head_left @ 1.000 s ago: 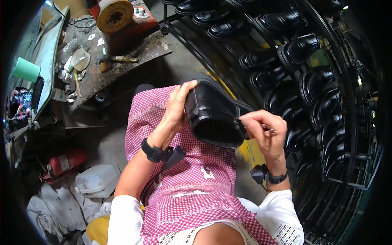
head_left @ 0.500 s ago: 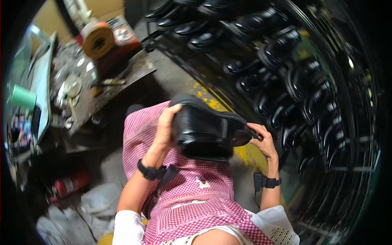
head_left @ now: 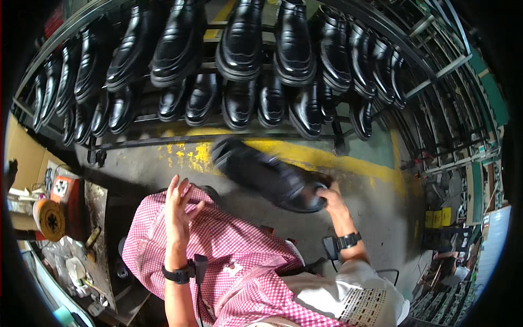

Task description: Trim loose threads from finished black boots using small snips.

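Note:
A black shoe (head_left: 267, 177), a little smeared by motion, hangs tilted over the floor in front of my lap. My right hand (head_left: 333, 200) grips its right-hand end, the thumb lying over the edge there. The shoe's other end points up and left toward the rack. My left hand (head_left: 181, 212) is off the shoe, raised above the checked apron (head_left: 234, 231) with its fingers apart and nothing in them. Black bands with small boxes sit on both wrists.
A metal rack (head_left: 180, 140) carrying rows of glossy black shoes (head_left: 239, 46) spans the far side. At left, a cluttered workbench (head_left: 95, 212) holds a machine with a round yellowish wheel (head_left: 50, 219). More racks (head_left: 463, 158) and yellow boxes (head_left: 437, 218) stand at right.
My view has swung right, bringing the shoe rack ahead. My left hand has let go of the shoe. The right hand still holds it, now stretched out toward the rack.

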